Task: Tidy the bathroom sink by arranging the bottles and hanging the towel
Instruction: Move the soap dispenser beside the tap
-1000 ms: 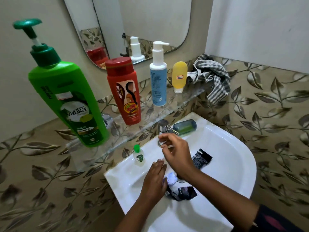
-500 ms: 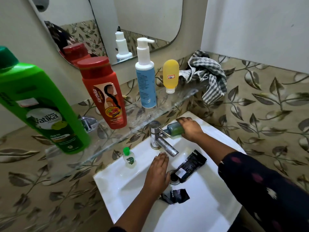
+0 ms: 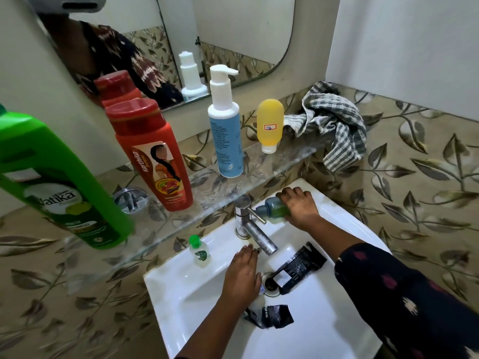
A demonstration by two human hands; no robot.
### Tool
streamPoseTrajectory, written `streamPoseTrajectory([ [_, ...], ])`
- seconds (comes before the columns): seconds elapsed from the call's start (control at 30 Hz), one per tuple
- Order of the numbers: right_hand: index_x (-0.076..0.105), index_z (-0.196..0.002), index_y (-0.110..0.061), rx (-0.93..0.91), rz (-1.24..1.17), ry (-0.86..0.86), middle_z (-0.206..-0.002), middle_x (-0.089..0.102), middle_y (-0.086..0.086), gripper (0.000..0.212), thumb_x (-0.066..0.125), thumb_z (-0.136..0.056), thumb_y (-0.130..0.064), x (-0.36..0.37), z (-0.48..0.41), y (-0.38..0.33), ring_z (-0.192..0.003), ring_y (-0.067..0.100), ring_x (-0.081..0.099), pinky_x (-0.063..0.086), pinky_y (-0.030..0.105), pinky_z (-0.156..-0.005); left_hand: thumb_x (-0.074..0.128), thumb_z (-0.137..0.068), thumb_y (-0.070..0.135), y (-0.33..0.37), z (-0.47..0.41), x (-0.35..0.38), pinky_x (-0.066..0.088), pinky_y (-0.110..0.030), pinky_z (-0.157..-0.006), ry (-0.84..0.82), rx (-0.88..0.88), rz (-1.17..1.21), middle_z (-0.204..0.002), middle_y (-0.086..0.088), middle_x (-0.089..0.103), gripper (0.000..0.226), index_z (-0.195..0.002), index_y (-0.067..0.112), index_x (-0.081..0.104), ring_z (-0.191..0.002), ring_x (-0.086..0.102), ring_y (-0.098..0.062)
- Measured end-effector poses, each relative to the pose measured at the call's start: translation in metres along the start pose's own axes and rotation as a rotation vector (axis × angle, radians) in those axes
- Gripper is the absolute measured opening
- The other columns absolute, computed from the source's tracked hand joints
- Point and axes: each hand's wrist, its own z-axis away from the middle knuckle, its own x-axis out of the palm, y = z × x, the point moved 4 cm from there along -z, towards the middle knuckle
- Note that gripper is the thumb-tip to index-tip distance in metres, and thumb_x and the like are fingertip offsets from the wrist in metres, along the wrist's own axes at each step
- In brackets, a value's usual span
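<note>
My right hand (image 3: 300,208) is wrapped over a small dark-green bottle (image 3: 272,209) lying on its side on the back rim of the white ceramic sink (image 3: 344,224), its cap pointing at the chrome tap (image 3: 252,226), whose thin lever crosses just in front of it. My left hand (image 3: 242,275) rests palm down in the basin below the spout, fingers loosely together and gripping nothing that I can make out; something pale shows under its edge by the drain (image 3: 270,285), but I cannot tell what. A flat black tube (image 3: 298,266) lies across the drain's far side, and a crumpled black sachet (image 3: 270,316) lies near my left wrist. A tiny clear bottle with a green cap (image 3: 198,252) stands upright on the sink's left rim. Above, a clear glass shelf (image 3: 290,160) carries a row of upright bottles: a large glossy green shampoo bottle (image 3: 54,182), a red shampoo bottle (image 3: 153,156) with a pictured label, a slim blue-and-white pump bottle (image 3: 226,130), and a squat yellow translucent bottle (image 3: 269,125) standing on its white cap. A grey-and-white checked towel (image 3: 334,125) sits bunched at the shelf's right end, one fold hanging over the edge against the leaf-patterned wall tiles (image 3: 414,164). The mirror (image 3: 233,35) behind repeats the bottle tops.
</note>
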Motion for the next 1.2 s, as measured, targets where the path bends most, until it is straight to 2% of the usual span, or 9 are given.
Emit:
streamPoseTrajectory([
  [0.1, 0.036, -0.137, -0.023, 0.08, -0.141, 0.103, -0.137, 0.042, 0.006, 0.069, 0.066, -0.076, -0.033, 0.007, 0.007, 0.009, -0.123, 0.029, 0.039, 0.035, 0.04, -0.096, 0.089, -0.043, 0.028, 0.003, -0.002, 0.001, 0.06, -0.032, -0.073, -0.014, -0.022, -0.016, -0.102, -0.012, 0.073, 0.064, -0.1, 0.005, 0.073, -0.089, 0.071, -0.025],
  [0.2, 0.041, -0.134, -0.017, 0.214, -0.414, 0.191, -0.135, 0.044, 0.011, 0.068, 0.069, -0.075, -0.037, 0.013, 0.013, 0.016, -0.121, 0.033, 0.041, 0.036, 0.042, -0.095, 0.089, -0.041, 0.027, 0.006, -0.004, 0.0, 0.06, -0.03, -0.073, -0.015, -0.048, -0.022, -0.098, -0.01, 0.074, 0.062, -0.097, 0.005, 0.074, -0.087, 0.072, -0.023],
  [0.3, 0.045, -0.132, -0.007, 0.308, -0.822, 0.309, -0.13, 0.047, 0.019, 0.073, 0.077, -0.072, -0.032, 0.018, 0.021, 0.017, -0.117, 0.035, 0.047, 0.042, 0.044, -0.098, 0.088, -0.043, 0.022, 0.009, -0.007, -0.001, 0.06, -0.032, -0.073, -0.004, -0.078, -0.003, -0.098, -0.011, 0.074, 0.058, -0.097, 0.004, 0.074, -0.087, 0.071, -0.025],
  [0.4, 0.044, -0.131, -0.003, 0.392, -1.013, 0.35, -0.129, 0.047, 0.021, 0.075, 0.081, -0.07, -0.025, 0.025, 0.026, 0.013, -0.118, 0.035, 0.05, 0.044, 0.039, -0.099, 0.087, -0.045, 0.019, 0.011, -0.009, -0.001, 0.06, -0.033, -0.074, 0.006, -0.101, 0.009, -0.097, -0.01, 0.074, 0.056, -0.097, 0.004, 0.073, -0.087, 0.071, -0.025],
  [0.7, 0.042, -0.13, -0.001, 0.39, -1.052, 0.356, -0.128, 0.049, 0.021, 0.076, 0.081, -0.069, -0.026, 0.033, 0.023, 0.002, -0.114, 0.035, 0.054, 0.049, 0.039, -0.093, 0.088, -0.041, 0.019, 0.009, -0.008, 0.003, 0.06, -0.032, -0.074, 0.008, -0.109, 0.015, -0.099, -0.009, 0.074, 0.059, -0.097, 0.005, 0.074, -0.088, 0.071, -0.023],
  [0.9, 0.039, -0.131, -0.002, 0.433, -1.063, 0.326, -0.132, 0.044, 0.022, 0.078, 0.08, -0.07, -0.027, 0.034, 0.021, -0.005, -0.118, 0.039, 0.049, 0.046, 0.051, -0.099, 0.088, -0.042, 0.02, 0.007, -0.005, 0.005, 0.06, -0.035, -0.076, 0.014, -0.1, 0.002, -0.101, -0.01, 0.074, 0.059, -0.098, 0.004, 0.074, -0.091, 0.071, -0.024],
  [1.03, 0.036, -0.135, -0.001, 0.458, -1.056, 0.264, -0.136, 0.038, 0.022, 0.085, 0.082, -0.068, -0.025, 0.032, 0.022, -0.007, -0.124, 0.038, 0.042, 0.042, 0.048, -0.104, 0.087, -0.041, 0.017, 0.003, -0.005, 0.006, 0.059, -0.036, -0.077, 0.012, -0.089, 0.01, -0.101, -0.011, 0.074, 0.059, -0.097, 0.004, 0.074, -0.091, 0.071, -0.024],
  [1.13, 0.032, -0.14, -0.002, 0.489, -1.02, 0.262, -0.14, 0.034, 0.02, 0.082, 0.078, -0.072, -0.012, 0.03, 0.029, -0.005, -0.127, 0.038, 0.035, 0.037, 0.044, -0.104, 0.086, -0.044, 0.015, 0.001, -0.002, 0.011, 0.058, -0.04, -0.08, 0.024, -0.08, 0.025, -0.104, -0.013, 0.073, 0.058, -0.1, 0.003, 0.073, -0.094, 0.07, -0.027],
  [1.2, 0.035, -0.138, -0.005, 0.578, -1.173, 0.354, -0.14, 0.037, 0.018, 0.067, 0.067, -0.079, -0.001, 0.024, 0.04, 0.001, -0.127, 0.035, 0.039, 0.039, 0.04, -0.102, 0.085, -0.049, 0.011, -0.001, 0.001, 0.012, 0.057, -0.044, -0.083, 0.058, -0.081, 0.052, -0.108, -0.016, 0.071, 0.056, -0.103, 0.003, 0.072, -0.097, 0.069, -0.03],
])
